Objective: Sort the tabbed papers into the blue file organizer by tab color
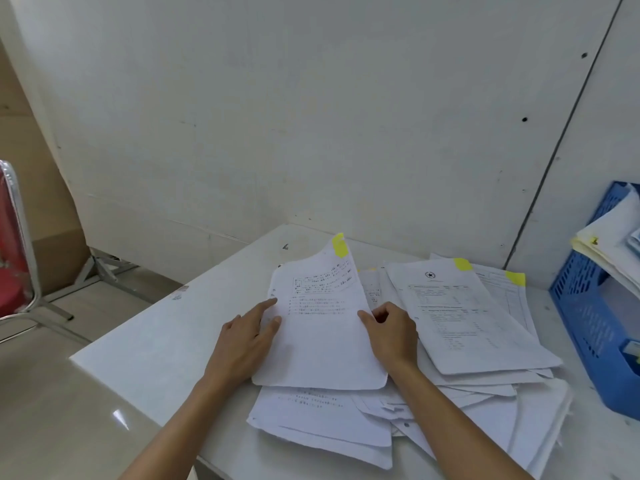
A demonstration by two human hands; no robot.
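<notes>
A sheaf of printed white papers [322,327] with a yellow tab at its top right corner is lifted at the far end, above a loose pile of papers [460,396] on the white table [156,358]. My left hand [247,336] pinches the sheaf's left edge between thumb and fingers. My right hand [389,329] grips its right edge with curled fingers. Two more yellow-tabbed papers [464,313] lie on the pile to the right. The blue file organizer [585,306] stands at the far right with several papers in its upper tier.
A white wall rises directly behind the table. A red chair [14,258] with a metal frame stands at the far left on the tiled floor. The table's near-left corner edge runs diagonally beside my left forearm.
</notes>
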